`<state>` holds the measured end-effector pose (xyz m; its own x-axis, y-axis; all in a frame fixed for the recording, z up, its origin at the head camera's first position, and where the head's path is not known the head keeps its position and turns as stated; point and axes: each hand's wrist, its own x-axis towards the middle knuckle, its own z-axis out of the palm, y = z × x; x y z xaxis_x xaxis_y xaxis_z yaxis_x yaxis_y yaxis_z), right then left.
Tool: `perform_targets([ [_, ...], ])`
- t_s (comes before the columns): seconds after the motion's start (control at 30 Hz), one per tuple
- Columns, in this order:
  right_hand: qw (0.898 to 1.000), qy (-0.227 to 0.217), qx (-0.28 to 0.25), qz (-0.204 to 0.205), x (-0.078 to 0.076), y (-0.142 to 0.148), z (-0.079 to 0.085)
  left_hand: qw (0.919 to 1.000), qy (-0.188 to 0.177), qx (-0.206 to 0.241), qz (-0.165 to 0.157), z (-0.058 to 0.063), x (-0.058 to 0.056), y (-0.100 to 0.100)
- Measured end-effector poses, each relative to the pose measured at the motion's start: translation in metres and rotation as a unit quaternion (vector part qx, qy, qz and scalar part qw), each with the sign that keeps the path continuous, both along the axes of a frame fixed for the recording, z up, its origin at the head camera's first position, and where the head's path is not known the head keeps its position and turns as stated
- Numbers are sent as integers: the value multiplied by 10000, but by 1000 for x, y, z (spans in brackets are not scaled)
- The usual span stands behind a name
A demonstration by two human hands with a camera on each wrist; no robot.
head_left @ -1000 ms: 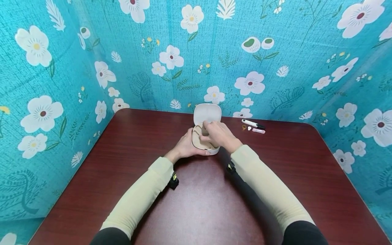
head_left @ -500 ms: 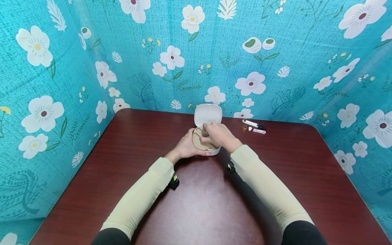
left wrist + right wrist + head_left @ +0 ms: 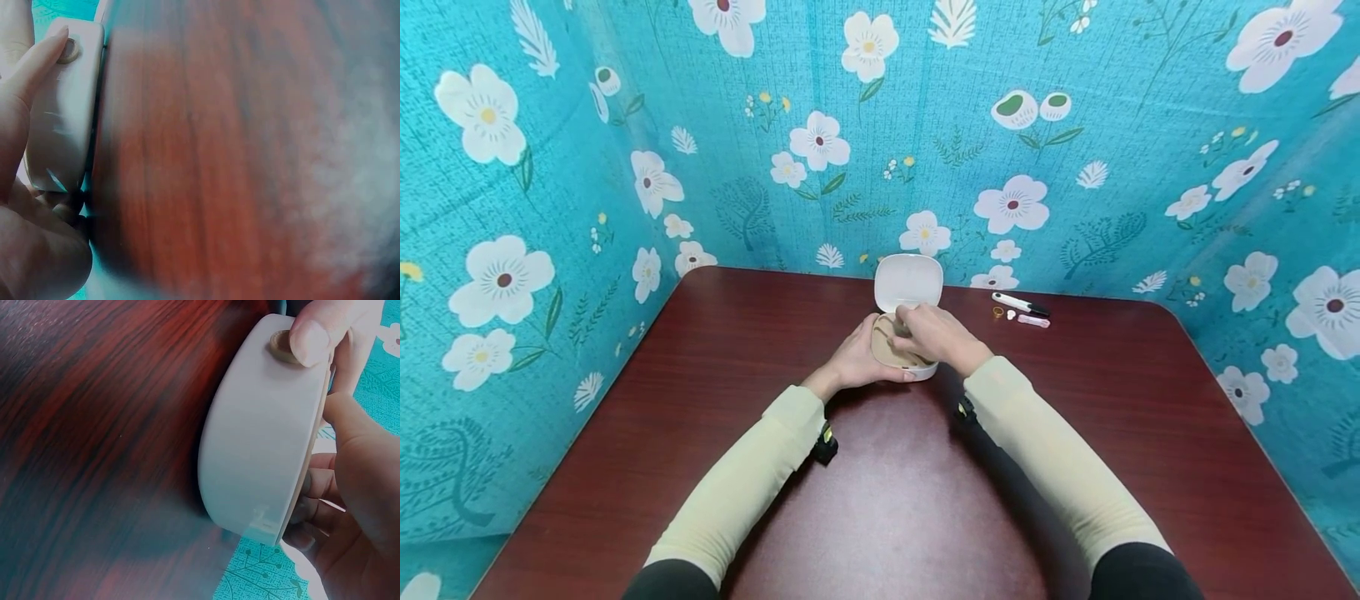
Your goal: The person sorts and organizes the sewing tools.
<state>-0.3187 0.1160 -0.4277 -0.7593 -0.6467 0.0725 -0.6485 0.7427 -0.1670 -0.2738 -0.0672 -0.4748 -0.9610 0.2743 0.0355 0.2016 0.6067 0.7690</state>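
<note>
A small white box (image 3: pixel 262 431) with a beige lining (image 3: pixel 883 350) sits near the table's back edge, its white lid (image 3: pixel 908 279) raised behind it. My left hand (image 3: pixel 855 360) grips the box's left side, with the thumb along the front. In the right wrist view that thumb lies against a round tan button (image 3: pixel 282 347) on the front wall. My right hand (image 3: pixel 938 333) reaches over the right rim, fingers bent down into the lined interior. What its fingertips touch or hold is hidden behind the hand and the box wall.
Right of the box lie a white-and-black pen-shaped item (image 3: pixel 1019 303), a gold ring (image 3: pixel 997 312), a tiny white piece (image 3: pixel 1011 315) and a small pink item (image 3: pixel 1033 320). A floral cloth (image 3: pixel 820 167) hangs behind the dark red table (image 3: pixel 737 333).
My right hand has sunk slightly lower into the box and a little toward me. The left hand keeps its grip, and the box stays in place.
</note>
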Motion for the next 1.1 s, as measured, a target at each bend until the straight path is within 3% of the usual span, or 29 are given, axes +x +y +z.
perform_targets([
  [0.43, 9997, -178, -77, 125, 4, 5, 2, 9998, -71, -119, -139, 1, -1, 0],
  [0.7, 9983, -324, -320, 362, 14, 15, 4, 9993, -328, 5, -205, 0, 2, 1],
  [1.1, 9962, -512, -501, 492, 27, 32, 9, 9996, -219, -17, -158, 3, 3, 1],
])
